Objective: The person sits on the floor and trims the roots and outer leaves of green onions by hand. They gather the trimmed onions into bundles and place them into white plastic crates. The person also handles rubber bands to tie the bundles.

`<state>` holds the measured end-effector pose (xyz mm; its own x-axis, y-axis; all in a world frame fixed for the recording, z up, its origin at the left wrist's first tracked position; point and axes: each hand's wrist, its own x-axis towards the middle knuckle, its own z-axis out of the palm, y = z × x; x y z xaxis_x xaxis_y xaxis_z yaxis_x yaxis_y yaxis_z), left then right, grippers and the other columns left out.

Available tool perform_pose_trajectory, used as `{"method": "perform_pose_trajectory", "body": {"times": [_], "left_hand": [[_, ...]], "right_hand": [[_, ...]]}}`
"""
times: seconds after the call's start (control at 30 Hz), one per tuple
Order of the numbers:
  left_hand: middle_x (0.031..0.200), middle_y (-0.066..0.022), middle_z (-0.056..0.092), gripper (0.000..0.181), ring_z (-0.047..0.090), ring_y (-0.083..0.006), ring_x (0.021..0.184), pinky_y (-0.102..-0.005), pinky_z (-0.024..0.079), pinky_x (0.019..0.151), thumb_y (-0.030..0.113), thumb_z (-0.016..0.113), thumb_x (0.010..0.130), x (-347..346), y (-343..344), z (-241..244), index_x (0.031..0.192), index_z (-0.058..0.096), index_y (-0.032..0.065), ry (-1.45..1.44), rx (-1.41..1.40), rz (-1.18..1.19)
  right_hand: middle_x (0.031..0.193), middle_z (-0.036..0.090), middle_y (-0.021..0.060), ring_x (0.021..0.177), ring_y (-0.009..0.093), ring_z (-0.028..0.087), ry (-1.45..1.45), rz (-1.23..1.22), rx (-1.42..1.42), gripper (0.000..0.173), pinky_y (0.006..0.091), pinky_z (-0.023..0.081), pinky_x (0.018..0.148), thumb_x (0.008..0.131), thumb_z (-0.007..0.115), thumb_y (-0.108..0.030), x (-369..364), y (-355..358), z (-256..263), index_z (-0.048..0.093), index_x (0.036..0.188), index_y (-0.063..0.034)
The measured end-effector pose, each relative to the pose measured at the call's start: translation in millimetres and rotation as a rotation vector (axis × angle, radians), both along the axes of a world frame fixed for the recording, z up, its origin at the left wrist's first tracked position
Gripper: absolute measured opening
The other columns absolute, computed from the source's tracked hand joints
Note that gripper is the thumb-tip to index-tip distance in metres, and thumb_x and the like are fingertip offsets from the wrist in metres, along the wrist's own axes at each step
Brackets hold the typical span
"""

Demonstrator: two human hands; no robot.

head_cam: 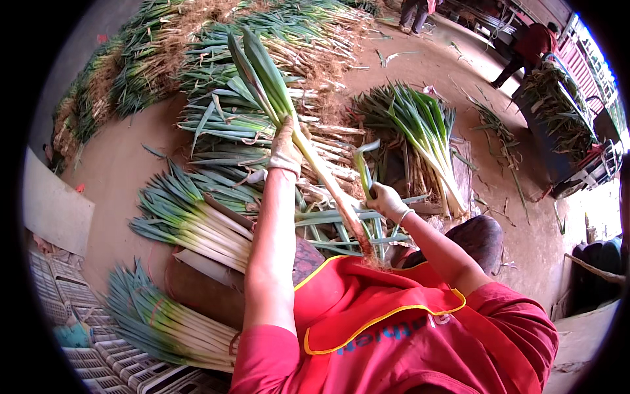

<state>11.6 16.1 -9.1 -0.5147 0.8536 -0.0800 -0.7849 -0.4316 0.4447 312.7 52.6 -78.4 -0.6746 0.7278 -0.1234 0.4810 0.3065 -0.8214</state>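
My gloved left hand (287, 147) grips a long leek-like green onion (317, 160) just below where its leaves fan out. The stalk slants down to the right, its brown roots close to my red apron (339, 285). In my gloved right hand (387, 201) is a peeled-back green leaf (364, 172), pinched to the right of the stalk; whether it is still joined to the stalk I cannot tell. Loose leaves (344, 231) lie below the two hands. Beyond them stretches a heap of unpeeled green onions (315, 133) with dirty roots.
Cleaned onions (206, 226) rest on a support at left, above a tied bundle (172, 315) beside plastic crates (118, 364). Another bunch (428, 143) stands at right. A cart (556, 118) holds leaf waste near a bending person (534, 49); another person (416, 15) stands farther back.
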Motion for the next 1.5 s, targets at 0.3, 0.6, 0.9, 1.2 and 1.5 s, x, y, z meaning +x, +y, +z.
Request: {"method": "perform_pose_trajectory", "body": {"times": [0.3, 0.6, 0.9, 1.2, 1.5], "left_hand": [[0.098, -0.0110, 0.063, 0.035, 0.063, -0.0232, 0.084, -0.0394, 0.055, 0.080, 0.035, 0.057, 0.092, -5.1, 1.7, 2.3, 0.111, 0.058, 0.0065, -0.084, 0.062, 0.015], [0.086, -0.0099, 0.066, 0.019, 0.065, -0.0252, 0.084, -0.0385, 0.056, 0.083, 0.016, 0.052, 0.093, 16.1, -6.4, 35.2, 0.091, 0.063, 0.0000, -0.415, 0.330, -0.265], [0.085, -0.0162, 0.064, 0.028, 0.068, -0.0286, 0.078, -0.0396, 0.060, 0.063, 0.023, 0.043, 0.097, 48.3, -13.0, 0.9, 0.102, 0.052, -0.0025, 0.653, -0.413, -0.491], [0.098, -0.0098, 0.063, 0.045, 0.060, -0.0228, 0.096, -0.0369, 0.048, 0.086, 0.043, 0.058, 0.090, 0.4, -22.6, 51.4, 0.114, 0.054, 0.0057, 0.196, 0.206, -0.039], [0.109, -0.0151, 0.059, 0.038, 0.059, -0.0282, 0.098, -0.0460, 0.047, 0.091, 0.006, 0.048, 0.082, -11.9, -22.1, 16.4, 0.119, 0.050, -0.0021, 0.183, 0.119, -0.096]], "right_hand": [[0.078, 0.054, -0.0006, 0.065, 0.006, 0.049, 0.425, 0.016, -0.535, 0.041, 0.0197, 0.040, 0.056, 0.091, 0.060, -0.037, -27.6, -87.1, 23.2, 0.052, 0.109, -0.0019], [0.065, 0.051, -0.0027, 0.046, 0.006, 0.042, 0.518, -0.046, -0.575, 0.035, 0.0212, 0.031, 0.039, 0.092, 0.057, -0.042, -29.8, -91.7, 58.8, 0.055, 0.098, -0.0073], [0.068, 0.053, -0.0025, 0.046, 0.003, 0.043, 0.558, -0.052, -0.391, 0.040, 0.0181, 0.034, 0.040, 0.091, 0.056, -0.045, -43.6, -67.8, 107.6, 0.058, 0.098, -0.0053], [0.068, 0.052, 0.0003, 0.061, 0.007, 0.044, 0.366, -0.156, -0.041, 0.031, 0.0253, 0.039, 0.053, 0.089, 0.064, -0.028, -30.9, -82.5, 43.8, 0.056, 0.102, -0.0002], [0.077, 0.062, 0.0077, 0.065, 0.013, 0.053, 0.386, -0.093, -0.084, 0.038, 0.0267, 0.045, 0.060, 0.089, 0.063, -0.034, -30.5, -79.7, 17.9, 0.056, 0.101, 0.0015]]}}
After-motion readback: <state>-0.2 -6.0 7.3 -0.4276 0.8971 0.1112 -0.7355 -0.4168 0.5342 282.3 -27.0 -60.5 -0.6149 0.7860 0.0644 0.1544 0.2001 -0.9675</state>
